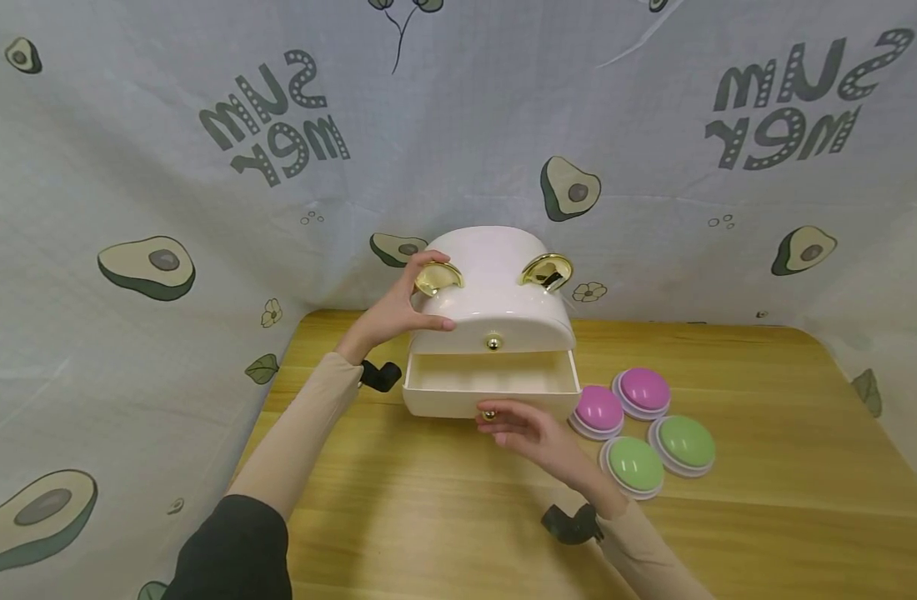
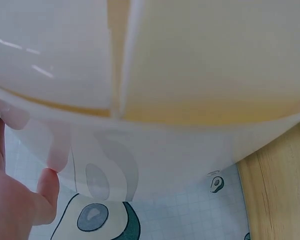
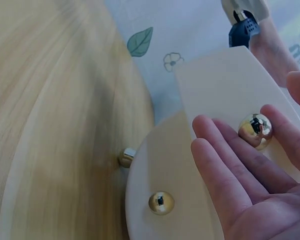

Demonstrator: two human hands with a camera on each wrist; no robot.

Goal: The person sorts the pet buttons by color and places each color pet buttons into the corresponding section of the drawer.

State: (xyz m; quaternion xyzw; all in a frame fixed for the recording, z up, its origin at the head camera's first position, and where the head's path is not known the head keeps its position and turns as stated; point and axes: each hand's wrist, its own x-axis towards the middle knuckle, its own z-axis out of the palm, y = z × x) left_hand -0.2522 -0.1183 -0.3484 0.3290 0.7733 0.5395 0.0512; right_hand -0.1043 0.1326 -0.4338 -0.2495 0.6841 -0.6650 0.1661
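A glossy white drawer box (image 1: pixel 496 287) with gold ears stands on the table, its upper drawer front closed. Beneath that, a white drawer (image 1: pixel 492 375) is pulled out, and no contents show inside it. My left hand (image 1: pixel 394 312) rests against the box's left side, fingers by the left gold ear (image 1: pixel 438 277) and thumb near the front edge. At the drawer front is my right hand (image 1: pixel 529 437), its fingers fairly straight. The drawer's gold knob (image 3: pixel 256 131) lies between two of these fingers, with the thumb apart from it.
Two pink domed discs (image 1: pixel 644 390) and two green domed discs (image 1: pixel 634 464) lie to the right of the box on the wooden table (image 1: pixel 766 417). Lower on the box is another gold knob (image 3: pixel 161 203). An avocado-print cloth (image 1: pixel 458 150) hangs close behind.
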